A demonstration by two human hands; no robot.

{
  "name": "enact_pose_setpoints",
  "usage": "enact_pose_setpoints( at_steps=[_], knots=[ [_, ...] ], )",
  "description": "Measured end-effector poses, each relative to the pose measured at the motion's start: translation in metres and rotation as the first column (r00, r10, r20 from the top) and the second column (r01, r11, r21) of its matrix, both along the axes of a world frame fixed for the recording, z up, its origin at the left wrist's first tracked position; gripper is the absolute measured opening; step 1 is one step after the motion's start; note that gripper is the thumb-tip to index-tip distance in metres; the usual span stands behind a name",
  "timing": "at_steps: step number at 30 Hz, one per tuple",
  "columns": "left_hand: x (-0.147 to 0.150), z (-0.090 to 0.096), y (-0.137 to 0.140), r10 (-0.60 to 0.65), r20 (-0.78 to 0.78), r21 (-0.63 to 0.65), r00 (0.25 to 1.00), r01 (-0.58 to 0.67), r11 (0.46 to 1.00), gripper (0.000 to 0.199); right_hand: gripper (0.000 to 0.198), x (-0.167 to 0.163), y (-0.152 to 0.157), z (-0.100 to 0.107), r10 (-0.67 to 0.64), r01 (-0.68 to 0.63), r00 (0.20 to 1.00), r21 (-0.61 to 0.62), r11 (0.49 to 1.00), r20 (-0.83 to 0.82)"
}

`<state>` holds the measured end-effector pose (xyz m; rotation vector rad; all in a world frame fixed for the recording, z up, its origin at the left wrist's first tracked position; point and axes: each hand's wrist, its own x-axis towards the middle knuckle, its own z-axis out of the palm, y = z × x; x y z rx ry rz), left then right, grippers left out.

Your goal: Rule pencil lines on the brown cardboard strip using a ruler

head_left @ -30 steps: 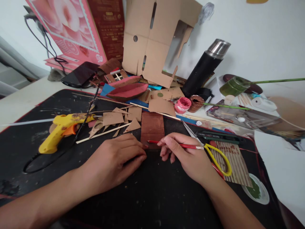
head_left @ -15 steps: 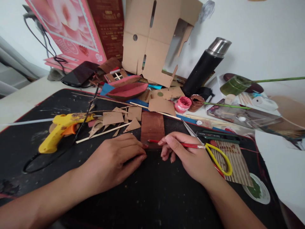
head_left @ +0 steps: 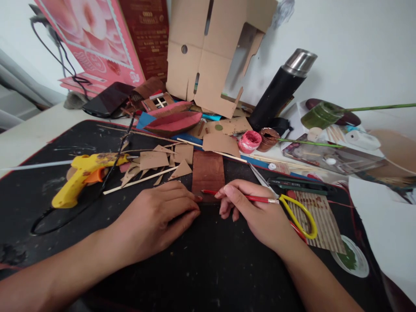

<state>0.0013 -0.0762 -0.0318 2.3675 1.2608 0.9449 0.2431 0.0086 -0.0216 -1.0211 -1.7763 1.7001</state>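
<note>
A red pencil [head_left: 256,198] is gripped between the thumb and fingers of my right hand [head_left: 251,208], its tip pointing left over a brown-painted piece of cardboard [head_left: 208,171]. The cardboard lies flat on the black mat [head_left: 198,268]. At its lower left corner, my left hand [head_left: 162,212] rests with fingers closed together, the fingertips on the cardboard's edge. Scissors with yellow and red handles [head_left: 299,216] lie just right of my right hand and partly behind it. Small cardboard scraps [head_left: 154,160] and a thin wooden stick [head_left: 139,181] lie beyond my left hand.
A yellow glue gun [head_left: 86,173] lies left with its black cable. At the back stand a cut cardboard box [head_left: 185,69], a black thermos [head_left: 276,95] and pink and brown paint pots [head_left: 249,141]. A box cutter [head_left: 300,185] and corrugated cardboard [head_left: 321,216] lie right.
</note>
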Motion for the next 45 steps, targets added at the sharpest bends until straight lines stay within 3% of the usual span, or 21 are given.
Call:
enact_pose_setpoints(
  at_steps=[45],
  knots=[
    [-0.0007, -0.0003, -0.0002, 0.001, -0.010, 0.000, 1.000, -0.001, 1.000, 0.017, 0.040, -0.0005, 0.0016, -0.0007, -0.004, 0.003, 1.000, -0.012, 1.000, -0.020]
  ],
)
